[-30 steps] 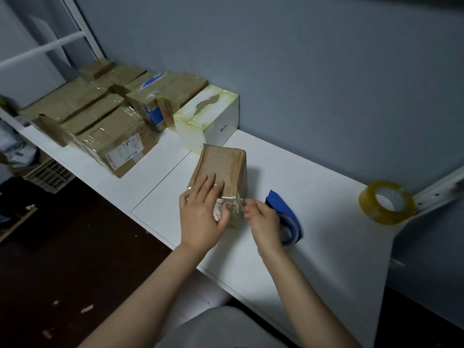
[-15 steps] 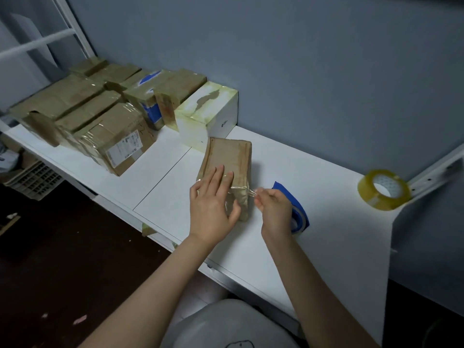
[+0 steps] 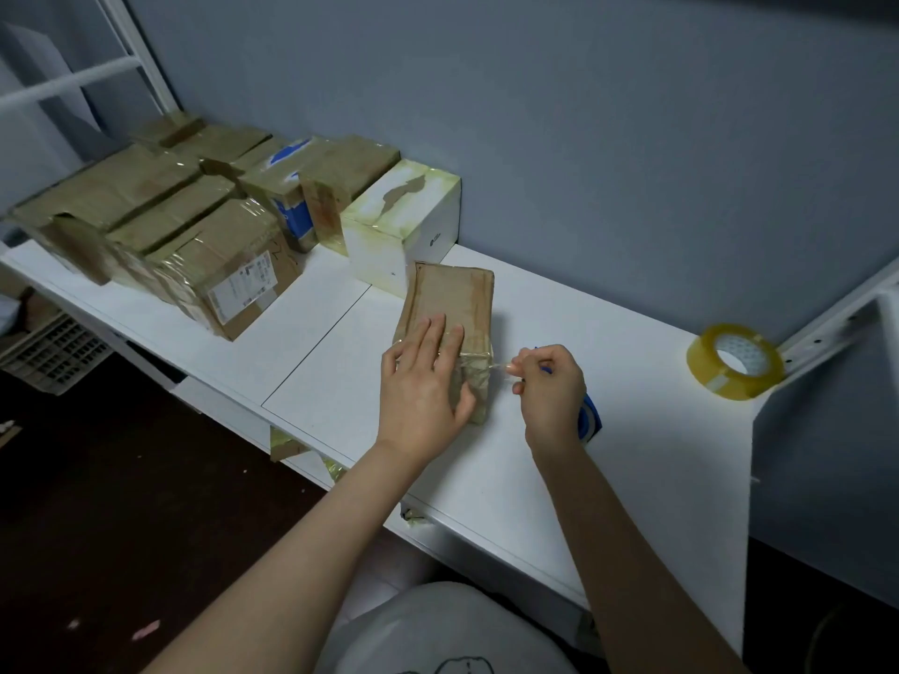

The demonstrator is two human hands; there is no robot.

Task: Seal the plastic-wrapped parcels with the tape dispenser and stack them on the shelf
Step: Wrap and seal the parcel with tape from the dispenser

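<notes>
A white shelf (image 3: 608, 430) is running along a grey-blue wall (image 3: 584, 138), wrapped parcels (image 3: 194, 226) crowding the upper left. At centre, the left hand (image 3: 423, 386) is pressing flat on a brown parcel (image 3: 452, 294); the right hand (image 3: 549, 396) is pinching clear film (image 3: 501, 366) at its right edge, partly covering the tape dispenser (image 3: 589, 420).

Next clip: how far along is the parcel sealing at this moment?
Done: a batch of wrapped parcels already sits at the left end of the shelf. In hand: the left hand presses one brown parcel flat while the right hand pinches a clear strip at its near end. Left: finish that seal, with the blue dispenser lying by the right hand, and move the parcel over to the batch.
</notes>
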